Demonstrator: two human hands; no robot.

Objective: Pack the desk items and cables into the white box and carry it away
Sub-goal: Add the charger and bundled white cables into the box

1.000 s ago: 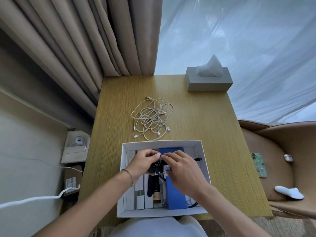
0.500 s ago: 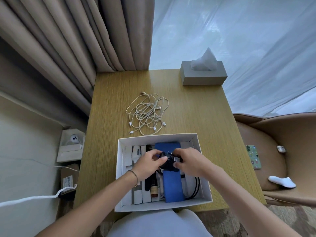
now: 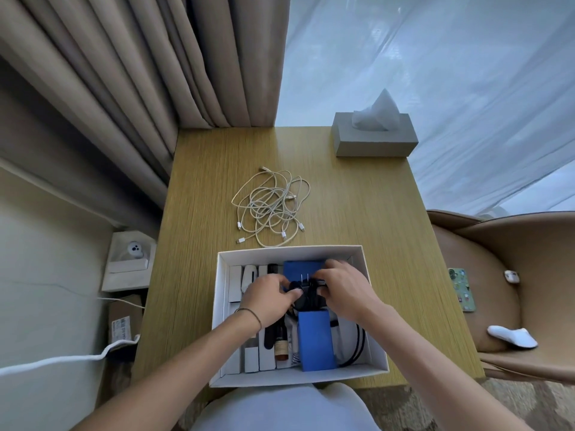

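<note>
White cables (image 3: 270, 207), tangled, are seen above the white box (image 3: 376, 353), equally near left hand (image 3: 270, 298) and right hand (image 3: 347, 289), both clasped on a black charger (image 3: 306, 295).

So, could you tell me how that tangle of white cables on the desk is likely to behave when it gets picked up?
The white cables look thin and loosely looped, so probably floppy and light. Loose plug ends may dangle and snag.
</note>
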